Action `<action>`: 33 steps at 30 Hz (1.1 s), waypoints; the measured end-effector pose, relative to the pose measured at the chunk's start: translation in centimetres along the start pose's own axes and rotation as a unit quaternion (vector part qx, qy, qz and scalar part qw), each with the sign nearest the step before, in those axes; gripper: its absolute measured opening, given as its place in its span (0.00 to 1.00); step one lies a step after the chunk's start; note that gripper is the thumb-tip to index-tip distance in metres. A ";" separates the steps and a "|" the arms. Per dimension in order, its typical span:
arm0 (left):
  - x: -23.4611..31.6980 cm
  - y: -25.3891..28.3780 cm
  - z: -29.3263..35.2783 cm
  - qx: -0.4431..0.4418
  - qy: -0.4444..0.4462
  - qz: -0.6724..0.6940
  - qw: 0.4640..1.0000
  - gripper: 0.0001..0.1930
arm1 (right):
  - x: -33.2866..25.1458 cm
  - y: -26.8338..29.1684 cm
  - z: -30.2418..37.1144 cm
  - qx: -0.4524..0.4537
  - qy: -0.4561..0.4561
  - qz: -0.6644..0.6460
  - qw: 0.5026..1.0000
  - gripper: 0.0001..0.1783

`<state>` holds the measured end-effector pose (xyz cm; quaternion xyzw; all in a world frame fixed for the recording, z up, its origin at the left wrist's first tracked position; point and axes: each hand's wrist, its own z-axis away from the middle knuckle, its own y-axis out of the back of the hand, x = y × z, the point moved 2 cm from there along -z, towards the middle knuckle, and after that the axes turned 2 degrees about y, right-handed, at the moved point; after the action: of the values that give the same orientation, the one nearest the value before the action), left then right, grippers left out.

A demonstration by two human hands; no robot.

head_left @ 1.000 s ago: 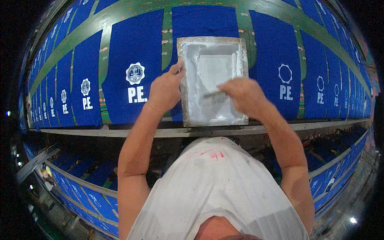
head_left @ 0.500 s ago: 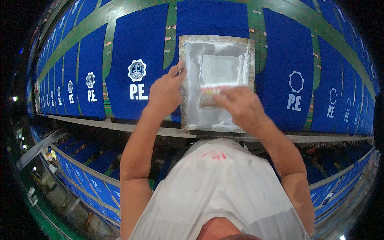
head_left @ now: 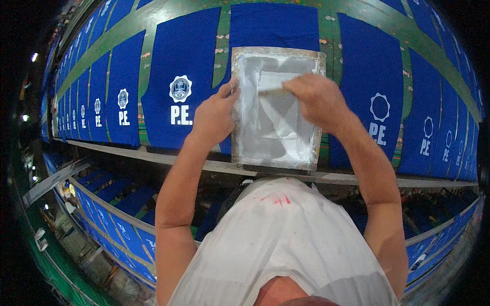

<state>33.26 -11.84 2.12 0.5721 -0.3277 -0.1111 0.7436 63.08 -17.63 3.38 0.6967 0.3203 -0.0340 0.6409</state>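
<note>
A flat screen-printing frame (head_left: 250,145) with a pale, ink-smeared middle lies on a blue fabric piece (head_left: 274,28) in front of me. My left hand (head_left: 214,117) grips its left edge, fingers bent round the rim. Over the upper right part of the screen, my right hand (head_left: 319,102) is closed on a squeegee (head_left: 274,92), its blade stretching to the left across the mesh. The squeegee is slightly blurred and partly covered by my fingers. The print area beneath the frame is hidden.
Blue fabric pieces lie along the green table (head_left: 222,56). To the left, a piece (head_left: 204,46) carries a white emblem with dark detail; to the right, another (head_left: 365,61) has only a white scalloped outline above lettering. A pale rail (head_left: 204,165) runs along the near edge.
My right hand and the squeegee have moved up the screen, away from me. My left hand stays on the frame's left edge. The whole view has shifted slightly.
</note>
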 end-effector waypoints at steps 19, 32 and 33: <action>-1.6 -8.4 5.5 0.209 0.062 0.378 0.900 0.28 | -5.5 -1.9 2.3 0.007 -0.047 0.046 0.998 0.32; 0.4 -10.2 6.4 0.274 0.043 0.331 0.902 0.34 | -16.7 -4.3 11.3 -0.013 -0.098 0.010 0.995 0.24; 0.3 -10.2 6.3 0.279 0.041 0.335 0.899 0.34 | -17.0 -4.1 11.5 -0.016 -0.107 -0.010 0.994 0.26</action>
<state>31.76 -20.20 -6.37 0.6167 -0.4865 0.2641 0.5597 51.79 -35.11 5.55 0.6757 0.2572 -0.1095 0.6821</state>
